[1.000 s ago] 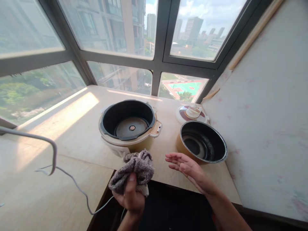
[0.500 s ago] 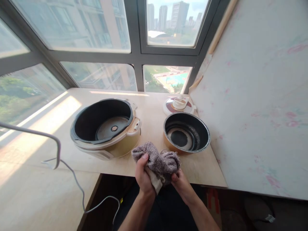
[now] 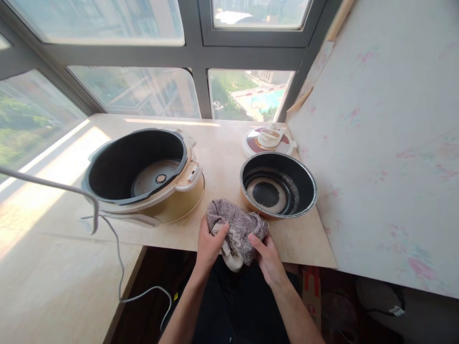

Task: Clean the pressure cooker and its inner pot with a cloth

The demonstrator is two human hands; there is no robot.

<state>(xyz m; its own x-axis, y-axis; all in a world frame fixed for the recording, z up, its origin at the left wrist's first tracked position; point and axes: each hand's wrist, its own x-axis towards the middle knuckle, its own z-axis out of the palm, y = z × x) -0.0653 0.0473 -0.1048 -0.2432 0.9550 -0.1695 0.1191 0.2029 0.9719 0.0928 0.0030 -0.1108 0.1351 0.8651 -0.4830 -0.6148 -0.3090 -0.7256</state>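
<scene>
Between both hands is a bunched purple-grey cloth (image 3: 234, 229) with a pale part hanging below. My left hand (image 3: 211, 241) grips its left side, thumb on top. The right side is pinched by my right hand (image 3: 265, 251), thumb also on top. Just beyond the cloth to the right stands a round black inner pot (image 3: 278, 184), worn pale in a ring at its bottom. To the left sits the open electric cooker body (image 3: 179, 203), dark inside with a metal heating plate (image 3: 158, 177). The cooker lid (image 3: 269, 139) lies behind the inner pot, knob up.
A grey cable (image 3: 120, 267) runs over the left part of the wooden counter (image 3: 222, 157) and drops past its front edge. Windows (image 3: 136, 91) close off the back, and a floral wall (image 3: 380, 143) the right. Under the counter is a red-marked box (image 3: 311, 291).
The cloth has been turned and spread a little between my hands, and my right thumb is now on top of it. The view has tipped downward; pot, cooker and lid stay in place.
</scene>
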